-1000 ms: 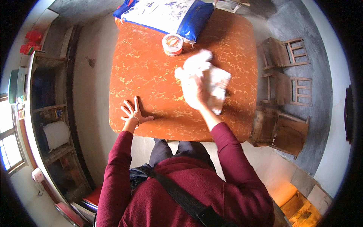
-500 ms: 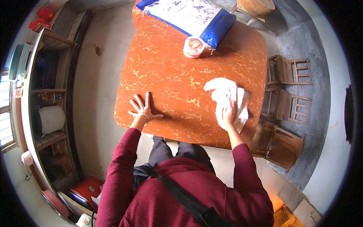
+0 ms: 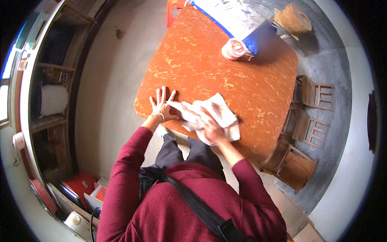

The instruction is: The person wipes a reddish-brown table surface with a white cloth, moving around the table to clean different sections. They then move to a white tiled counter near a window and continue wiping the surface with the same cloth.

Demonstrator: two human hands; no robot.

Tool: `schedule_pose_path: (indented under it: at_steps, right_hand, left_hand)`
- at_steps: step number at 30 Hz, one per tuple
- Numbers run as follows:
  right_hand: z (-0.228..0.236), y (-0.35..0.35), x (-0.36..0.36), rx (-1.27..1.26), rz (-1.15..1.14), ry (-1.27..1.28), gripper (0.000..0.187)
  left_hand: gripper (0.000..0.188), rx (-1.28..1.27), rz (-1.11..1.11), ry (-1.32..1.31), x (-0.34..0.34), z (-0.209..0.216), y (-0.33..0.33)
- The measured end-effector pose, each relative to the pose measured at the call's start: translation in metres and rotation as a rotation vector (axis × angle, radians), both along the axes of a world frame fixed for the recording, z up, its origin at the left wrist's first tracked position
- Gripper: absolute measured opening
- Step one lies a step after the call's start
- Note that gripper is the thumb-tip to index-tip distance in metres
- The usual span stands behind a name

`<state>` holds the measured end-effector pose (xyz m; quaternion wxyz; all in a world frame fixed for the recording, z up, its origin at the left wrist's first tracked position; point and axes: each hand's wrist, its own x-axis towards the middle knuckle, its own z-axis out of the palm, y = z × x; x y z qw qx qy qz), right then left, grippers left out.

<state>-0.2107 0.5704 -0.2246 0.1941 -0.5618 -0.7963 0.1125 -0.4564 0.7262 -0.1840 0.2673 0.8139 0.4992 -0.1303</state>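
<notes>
A reddish-brown table [image 3: 193, 60] with yellow marbled veins is in front of me. My left hand [image 3: 163, 108] rests flat near its left front corner, fingers spread, with a thin band at the wrist. Under my right hand [image 3: 212, 131], somewhat blurred, a crumpled white cloth [image 3: 221, 111] is pressed against the tabletop near the front edge. The cloth's left end reaches up to my left hand. Part of the cloth is hidden by my right hand.
A round tub [image 3: 234, 49] stands by a large blue and white bag [image 3: 238, 18] at the table's far side. Wooden chairs [image 3: 306, 129] line the right side, with a wooden stump-like block [image 3: 297, 18] beyond. Shelves [image 3: 50, 121] run along the left wall.
My right hand has swept the white cloth leftward across the table, close to my left hand. The view has turned, shifting the table; my left hand stays planted near the corner.
</notes>
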Motion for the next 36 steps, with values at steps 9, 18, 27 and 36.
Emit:
schedule_pose_path:
  at_steps: [9,18,27,36]
  right_hand:
    - [0.076,0.097,0.014,0.011,-1.017,0.322,0.033]
    - [0.035,0.177,-0.134,-0.235,-0.312,0.584,0.034]
    - [0.014,0.054,-0.139,-0.059,0.390,0.132,0.029]
    - [0.004,-0.108,0.044,-0.317,-0.238,0.088,0.028]
  left_hand:
    - [0.136,-0.056,0.383,0.115,-0.058,0.000,-0.018]
    - [0.120,0.087,0.530,-0.347,-0.086,-0.043,-0.027]
    - [0.076,0.468,0.785,-0.643,-0.140,-0.056,-0.004]
    - [0.126,0.008,0.496,0.026,-0.053,-0.021,-0.006]
